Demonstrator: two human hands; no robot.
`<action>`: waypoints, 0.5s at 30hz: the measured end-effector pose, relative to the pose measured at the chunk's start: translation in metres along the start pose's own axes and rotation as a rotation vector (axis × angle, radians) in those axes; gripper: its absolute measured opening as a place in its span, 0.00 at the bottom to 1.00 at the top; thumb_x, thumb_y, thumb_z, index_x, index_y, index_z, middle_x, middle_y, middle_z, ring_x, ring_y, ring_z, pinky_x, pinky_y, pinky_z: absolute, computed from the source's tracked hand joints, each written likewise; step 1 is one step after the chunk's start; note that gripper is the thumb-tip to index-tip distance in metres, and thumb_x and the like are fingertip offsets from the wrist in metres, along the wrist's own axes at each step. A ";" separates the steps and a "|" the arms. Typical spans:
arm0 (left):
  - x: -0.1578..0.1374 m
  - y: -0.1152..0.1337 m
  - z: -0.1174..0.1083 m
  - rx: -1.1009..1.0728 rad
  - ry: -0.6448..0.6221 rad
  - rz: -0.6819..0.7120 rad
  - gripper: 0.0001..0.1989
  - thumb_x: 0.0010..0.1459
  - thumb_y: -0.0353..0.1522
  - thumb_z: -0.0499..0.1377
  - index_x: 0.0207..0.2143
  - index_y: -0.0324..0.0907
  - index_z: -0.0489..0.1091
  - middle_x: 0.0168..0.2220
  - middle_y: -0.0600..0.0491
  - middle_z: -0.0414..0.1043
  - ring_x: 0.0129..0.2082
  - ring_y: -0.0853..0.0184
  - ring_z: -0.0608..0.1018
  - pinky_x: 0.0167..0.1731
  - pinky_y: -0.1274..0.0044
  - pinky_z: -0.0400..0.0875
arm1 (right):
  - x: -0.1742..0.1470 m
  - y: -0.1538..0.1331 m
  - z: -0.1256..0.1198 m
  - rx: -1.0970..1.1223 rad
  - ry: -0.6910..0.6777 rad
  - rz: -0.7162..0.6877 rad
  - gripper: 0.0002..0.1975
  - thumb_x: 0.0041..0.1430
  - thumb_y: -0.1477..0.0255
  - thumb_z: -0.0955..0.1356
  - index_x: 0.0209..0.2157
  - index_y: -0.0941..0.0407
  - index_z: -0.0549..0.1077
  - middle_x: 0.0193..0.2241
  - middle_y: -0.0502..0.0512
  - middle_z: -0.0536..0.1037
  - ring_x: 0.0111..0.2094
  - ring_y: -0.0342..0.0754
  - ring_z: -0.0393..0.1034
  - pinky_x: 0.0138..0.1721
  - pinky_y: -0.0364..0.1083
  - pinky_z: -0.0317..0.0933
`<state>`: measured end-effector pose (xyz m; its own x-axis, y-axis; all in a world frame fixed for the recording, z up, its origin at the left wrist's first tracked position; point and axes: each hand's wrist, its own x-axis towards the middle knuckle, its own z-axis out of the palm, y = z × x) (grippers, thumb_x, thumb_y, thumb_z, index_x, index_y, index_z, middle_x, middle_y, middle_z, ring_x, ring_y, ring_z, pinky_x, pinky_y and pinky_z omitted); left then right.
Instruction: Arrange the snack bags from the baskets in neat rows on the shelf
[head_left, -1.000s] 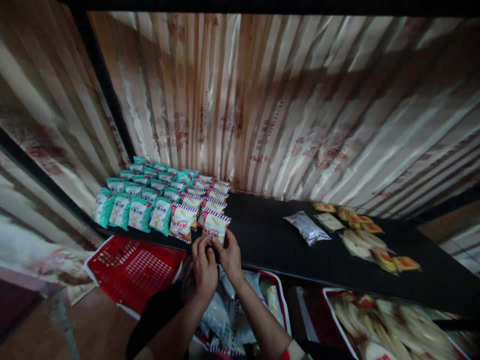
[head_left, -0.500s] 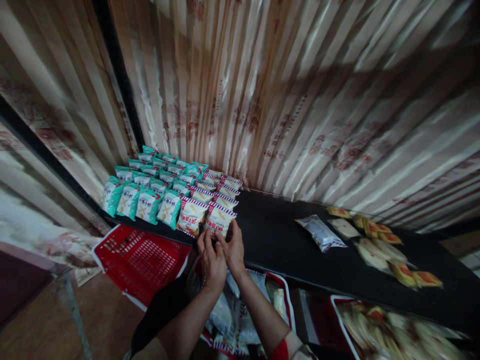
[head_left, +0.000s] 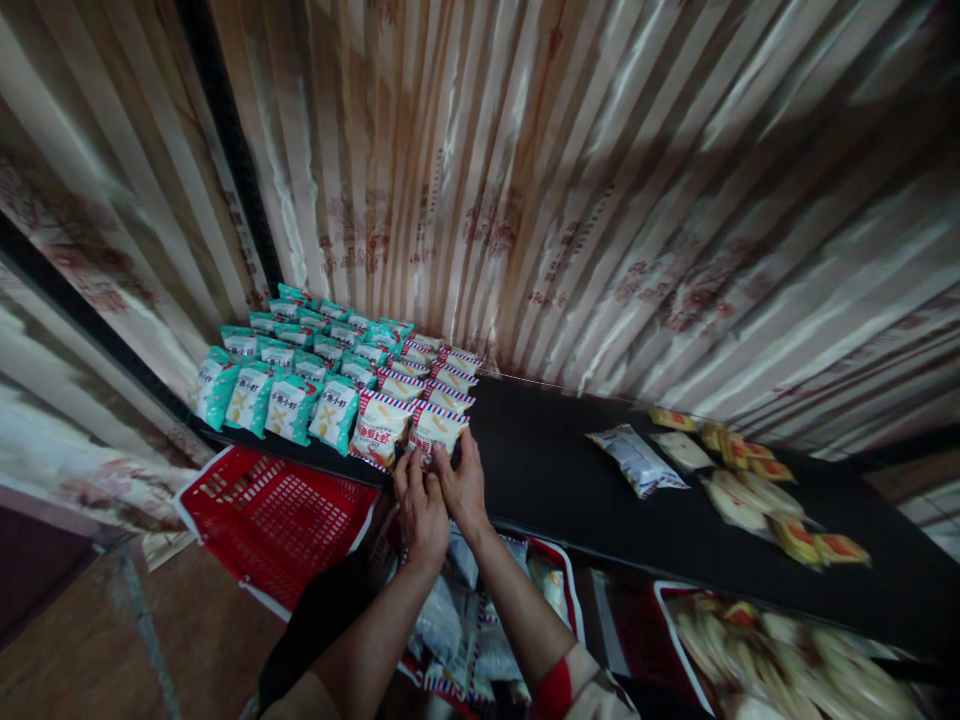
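A white snack bag (head_left: 436,424) with red lettering and a striped top edge stands upright at the front right of the rows. My left hand (head_left: 422,515) is at its lower left edge, fingers bent against it. Around its lower right side, my right hand (head_left: 463,487) grips with thumb in front and fingers along the edge. A matching bag (head_left: 379,425) stands just to the left, with more striped bags (head_left: 450,378) behind. Further left, teal snack bags (head_left: 291,407) stand in several rows.
The black shelf (head_left: 525,450) bears a silvery bag (head_left: 637,460) lying flat and several yellow packets (head_left: 795,540) at right. Below its front edge are a red basket (head_left: 247,540), a basket of bags (head_left: 577,600) and another with pale packets (head_left: 664,610). A pleated curtain (head_left: 465,200) hangs behind.
Both hands remain at the front striped bag, which stands slightly further back and more in line with its neighbour. The whole view has shifted slightly.
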<state>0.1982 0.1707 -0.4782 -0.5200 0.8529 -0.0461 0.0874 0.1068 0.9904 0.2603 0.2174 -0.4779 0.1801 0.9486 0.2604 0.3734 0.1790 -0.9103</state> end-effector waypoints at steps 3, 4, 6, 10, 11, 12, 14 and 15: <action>-0.001 -0.003 0.001 0.057 -0.003 0.034 0.20 0.57 0.30 0.49 0.52 0.43 0.65 0.56 0.47 0.58 0.58 0.61 0.62 0.60 0.70 0.53 | 0.001 0.006 0.000 -0.036 -0.014 0.012 0.26 0.55 0.61 0.65 0.53 0.56 0.65 0.48 0.61 0.71 0.50 0.54 0.64 0.53 0.52 0.56; -0.001 -0.004 0.001 0.080 -0.002 0.046 0.20 0.58 0.30 0.49 0.52 0.43 0.65 0.56 0.47 0.58 0.58 0.61 0.62 0.59 0.70 0.54 | 0.001 0.008 0.000 -0.040 -0.022 0.013 0.26 0.55 0.60 0.65 0.54 0.56 0.65 0.48 0.61 0.71 0.49 0.54 0.64 0.52 0.52 0.57; -0.002 -0.006 0.001 0.118 -0.003 0.075 0.20 0.58 0.30 0.48 0.53 0.43 0.63 0.56 0.47 0.57 0.58 0.62 0.63 0.59 0.70 0.55 | 0.000 0.013 -0.001 -0.037 -0.035 0.012 0.28 0.55 0.59 0.65 0.55 0.56 0.63 0.49 0.61 0.71 0.50 0.54 0.65 0.52 0.53 0.58; -0.004 -0.010 0.000 0.133 0.004 0.145 0.21 0.58 0.29 0.49 0.55 0.41 0.60 0.57 0.44 0.55 0.57 0.62 0.64 0.57 0.69 0.59 | -0.011 0.022 -0.009 0.000 -0.030 0.025 0.33 0.54 0.58 0.65 0.59 0.58 0.58 0.54 0.62 0.67 0.54 0.54 0.62 0.54 0.53 0.57; -0.005 -0.011 -0.001 0.134 0.007 0.157 0.22 0.57 0.29 0.49 0.55 0.41 0.59 0.57 0.43 0.55 0.56 0.61 0.65 0.56 0.69 0.60 | -0.016 0.024 -0.012 0.007 -0.024 0.032 0.33 0.55 0.58 0.65 0.59 0.58 0.58 0.55 0.63 0.66 0.54 0.54 0.62 0.53 0.53 0.58; -0.006 -0.012 -0.002 0.139 0.012 0.164 0.22 0.57 0.29 0.49 0.55 0.40 0.59 0.57 0.42 0.55 0.55 0.61 0.66 0.56 0.68 0.61 | -0.022 0.026 -0.016 0.012 -0.014 0.041 0.32 0.55 0.58 0.65 0.58 0.59 0.58 0.55 0.64 0.66 0.53 0.54 0.63 0.53 0.52 0.59; -0.010 -0.014 -0.005 0.168 0.023 0.162 0.22 0.55 0.27 0.50 0.53 0.40 0.60 0.55 0.42 0.56 0.52 0.61 0.68 0.53 0.68 0.64 | -0.037 0.030 -0.026 0.013 0.016 0.054 0.29 0.57 0.59 0.64 0.56 0.58 0.61 0.53 0.64 0.68 0.49 0.52 0.66 0.50 0.52 0.62; -0.012 -0.015 -0.007 0.189 0.029 0.157 0.21 0.54 0.27 0.50 0.52 0.40 0.61 0.54 0.43 0.57 0.50 0.62 0.70 0.52 0.68 0.65 | -0.045 0.033 -0.031 0.007 0.031 0.057 0.27 0.57 0.59 0.64 0.55 0.58 0.63 0.51 0.63 0.69 0.48 0.52 0.67 0.49 0.51 0.62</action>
<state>0.1967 0.1551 -0.4917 -0.5110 0.8521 0.1127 0.3247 0.0700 0.9432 0.2930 0.1726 -0.5095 0.2293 0.9487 0.2179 0.3557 0.1267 -0.9260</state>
